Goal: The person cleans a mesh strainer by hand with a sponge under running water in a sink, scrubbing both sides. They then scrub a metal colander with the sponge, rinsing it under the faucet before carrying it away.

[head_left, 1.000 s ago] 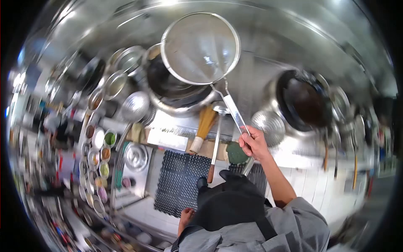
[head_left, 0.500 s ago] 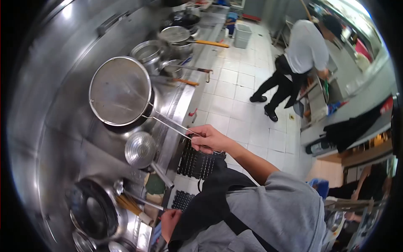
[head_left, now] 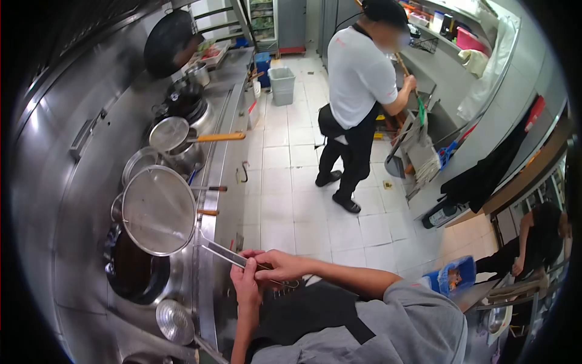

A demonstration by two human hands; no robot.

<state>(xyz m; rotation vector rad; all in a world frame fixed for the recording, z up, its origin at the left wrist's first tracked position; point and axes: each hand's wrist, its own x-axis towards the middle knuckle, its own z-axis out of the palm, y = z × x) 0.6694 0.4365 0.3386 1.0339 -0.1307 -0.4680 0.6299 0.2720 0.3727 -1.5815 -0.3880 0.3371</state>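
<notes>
A large round mesh strainer (head_left: 159,209) is raised over the stove, its mesh face turned toward me. My right hand (head_left: 280,267) is closed around the strainer's metal handle. My left hand (head_left: 247,280) also grips this handle, touching the right hand, with its thumb up along the metal. Below the strainer sits a dark wok (head_left: 136,270) with dark brown contents, partly covered by the strainer rim. A perforated ladle (head_left: 176,321) lies on the stove, nearer to me than the wok.
Further along the steel counter stand a smaller strainer (head_left: 170,134) with a wooden handle and several pots. A co-worker in a white shirt (head_left: 364,73) stands in the aisle, holding a long stick. A grey bin (head_left: 282,86) and a blue bin (head_left: 458,276) are on the floor.
My left hand has come up from beside the small ladle to the strainer's handle. The strainer has shifted along the stove over the wok. My view has turned up the aisle.
</notes>
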